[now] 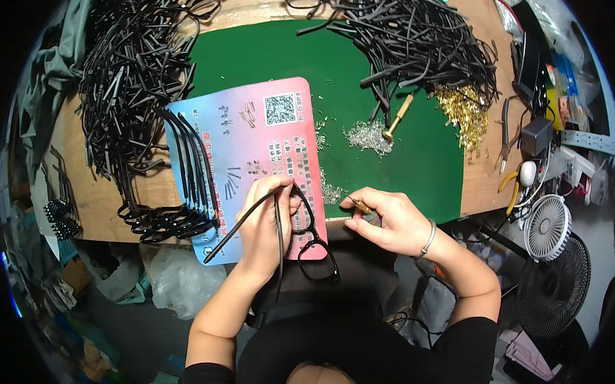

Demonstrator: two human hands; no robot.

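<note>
My left hand (260, 221) is closed around a pair of black eyeglasses (335, 262) near a hinge. The lenses hang to the right of the hand, over the table's near edge, and the dark temples point down and left. A brass-coloured screwdriver (363, 207) sits in my right hand (396, 225), gripped between thumb and fingers. Its tip is beside a scatter of tiny silver screws (332, 193) on the green mat (402, 188). Beneath the left hand lies a blue and pink printed card (208, 134) with small loose parts on it.
Glasses frames with temples (177, 225) are lined up at the card's left. Heaps of black temples (132, 77) lie far left and far right. Further right are silver screws (369, 137), another brass screwdriver (399, 118), gold-coloured parts (462, 116), pliers (506, 134) and a white fan (547, 227).
</note>
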